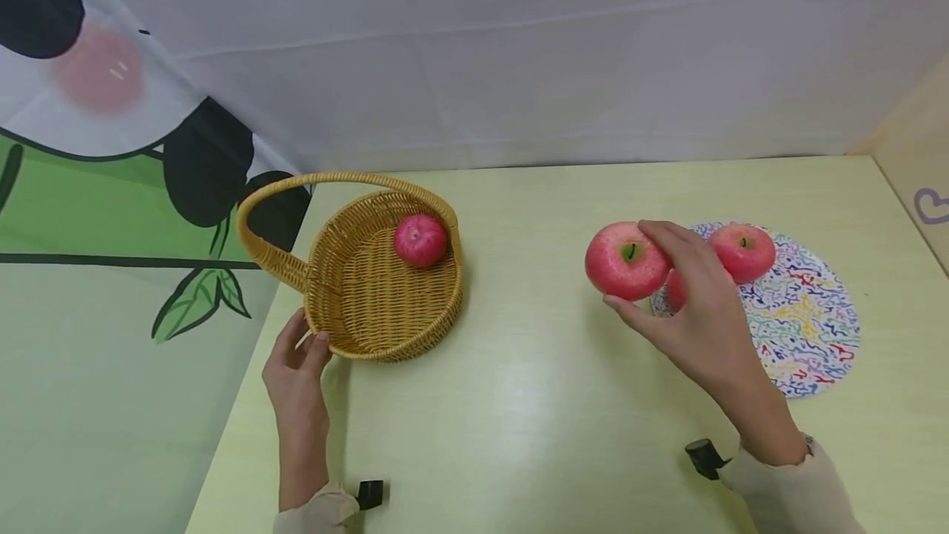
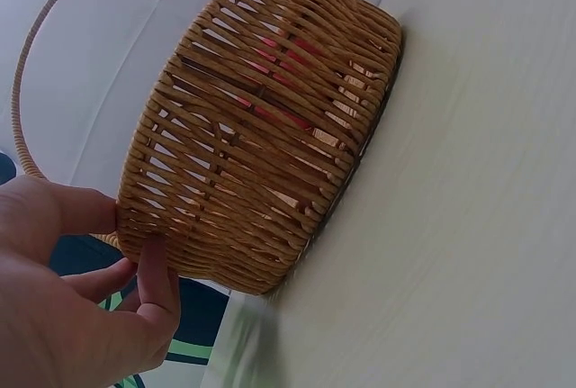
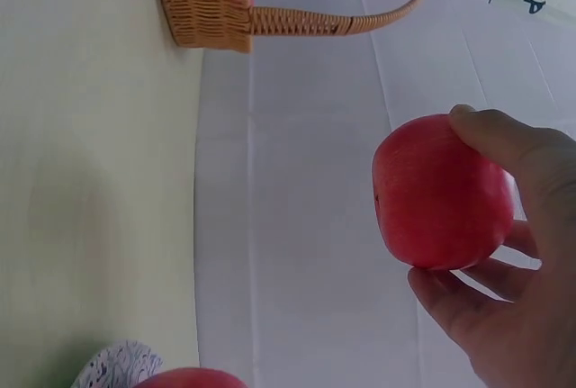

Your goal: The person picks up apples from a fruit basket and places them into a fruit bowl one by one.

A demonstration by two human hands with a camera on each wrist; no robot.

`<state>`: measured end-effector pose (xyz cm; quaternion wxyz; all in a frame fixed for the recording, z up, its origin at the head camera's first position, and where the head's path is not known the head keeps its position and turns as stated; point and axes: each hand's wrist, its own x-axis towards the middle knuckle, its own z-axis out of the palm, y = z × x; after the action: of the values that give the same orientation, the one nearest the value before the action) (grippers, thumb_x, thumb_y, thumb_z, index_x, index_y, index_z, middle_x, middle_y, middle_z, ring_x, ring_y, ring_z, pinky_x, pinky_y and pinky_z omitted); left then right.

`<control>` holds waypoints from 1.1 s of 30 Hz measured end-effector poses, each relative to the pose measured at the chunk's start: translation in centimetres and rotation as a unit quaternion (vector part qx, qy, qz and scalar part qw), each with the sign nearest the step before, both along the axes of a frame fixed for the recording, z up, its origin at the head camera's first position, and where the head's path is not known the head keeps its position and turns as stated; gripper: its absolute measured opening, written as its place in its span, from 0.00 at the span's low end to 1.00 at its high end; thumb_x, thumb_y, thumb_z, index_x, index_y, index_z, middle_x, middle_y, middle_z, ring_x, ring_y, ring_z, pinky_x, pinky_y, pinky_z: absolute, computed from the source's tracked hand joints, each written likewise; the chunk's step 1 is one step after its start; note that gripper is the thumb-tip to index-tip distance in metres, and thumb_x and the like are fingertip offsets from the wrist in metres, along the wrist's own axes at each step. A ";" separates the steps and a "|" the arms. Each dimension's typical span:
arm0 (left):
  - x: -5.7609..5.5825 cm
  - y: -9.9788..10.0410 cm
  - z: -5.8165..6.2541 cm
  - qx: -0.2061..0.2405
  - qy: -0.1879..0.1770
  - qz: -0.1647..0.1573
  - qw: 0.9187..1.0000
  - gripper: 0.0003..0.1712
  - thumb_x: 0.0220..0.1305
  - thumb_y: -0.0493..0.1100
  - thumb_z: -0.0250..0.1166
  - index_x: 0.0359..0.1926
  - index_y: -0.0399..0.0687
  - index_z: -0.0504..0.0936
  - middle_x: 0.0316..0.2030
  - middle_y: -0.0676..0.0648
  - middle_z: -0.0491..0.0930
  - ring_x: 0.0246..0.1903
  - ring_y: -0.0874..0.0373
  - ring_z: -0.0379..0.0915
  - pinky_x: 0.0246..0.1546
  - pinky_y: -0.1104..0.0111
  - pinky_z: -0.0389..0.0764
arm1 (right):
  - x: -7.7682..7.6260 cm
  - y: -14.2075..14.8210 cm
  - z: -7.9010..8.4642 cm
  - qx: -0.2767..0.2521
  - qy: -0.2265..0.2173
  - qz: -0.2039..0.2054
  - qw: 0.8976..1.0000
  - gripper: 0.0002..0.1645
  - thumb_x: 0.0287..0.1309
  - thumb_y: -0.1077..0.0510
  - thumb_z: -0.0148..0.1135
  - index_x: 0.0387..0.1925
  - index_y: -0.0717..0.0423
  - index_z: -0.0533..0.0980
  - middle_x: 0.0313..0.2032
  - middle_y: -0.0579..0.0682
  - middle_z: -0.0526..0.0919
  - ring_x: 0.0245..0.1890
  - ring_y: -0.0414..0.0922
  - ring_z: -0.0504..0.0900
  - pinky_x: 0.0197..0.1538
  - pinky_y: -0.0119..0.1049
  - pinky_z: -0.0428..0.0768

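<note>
On the left of the head view, a wicker basket (image 1: 381, 328) with a tall arched handle stands on the table. My left hand (image 1: 296, 377) pinches its near left edge, and the left wrist view shows the fingers at the woven wall (image 2: 243, 136). Inside the basket, toward the far right, lies a dark pink round fruit (image 1: 420, 241). A red apple (image 1: 623, 264), stem up, is held above the table between the thumb and fingers of my right hand (image 1: 700, 311). Behind that hand, two more apples sit on a patterned round plate (image 1: 815, 328); one (image 1: 744, 252) shows well, the other is mostly covered.
A pale wooden table (image 1: 519, 435) lies under everything. At the back hangs a white cloth (image 1: 519, 89), with a cartoon print (image 1: 96, 105) at left. A wooden panel (image 1: 915, 163) borders the right side.
</note>
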<state>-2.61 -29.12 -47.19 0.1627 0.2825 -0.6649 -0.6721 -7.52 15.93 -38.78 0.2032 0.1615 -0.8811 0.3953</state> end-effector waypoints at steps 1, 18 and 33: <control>0.0 0.0 0.0 0.000 0.000 0.000 1.000 0.30 0.74 0.37 0.64 0.74 0.55 0.73 0.67 0.50 0.73 0.58 0.60 0.76 0.48 0.82 0.84 | 0.1 0.4 -0.1 -0.006 0.008 -0.007 1.000 0.57 0.36 0.61 0.88 0.72 0.51 0.71 0.67 0.53 0.78 0.68 0.50 0.74 0.60 0.17 0.71; 0.2 0.1 0.1 -0.001 0.016 -0.002 1.000 0.30 0.73 0.39 0.65 0.73 0.53 0.74 0.66 0.50 0.74 0.56 0.60 0.76 0.48 0.82 0.84 | 1.8 8.7 -2.0 -0.053 0.045 -0.085 0.994 0.55 0.34 0.70 0.82 0.71 0.57 0.73 0.65 0.50 0.79 0.65 0.30 0.72 0.61 0.13 0.70; 0.2 0.0 0.0 0.002 0.006 -0.004 1.000 0.30 0.74 0.38 0.64 0.74 0.55 0.73 0.67 0.49 0.73 0.59 0.58 0.75 0.49 0.81 0.84 | 2.6 14.7 -4.2 -0.053 -0.066 -0.102 0.991 0.59 0.44 0.77 0.78 0.77 0.49 0.65 0.68 0.31 0.70 0.65 0.27 0.65 0.56 0.04 0.67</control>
<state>-2.43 -29.11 -47.16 0.1631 0.2761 -0.6640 -0.6755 -4.96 30.68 -42.93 0.1919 0.0334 -0.8824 0.4282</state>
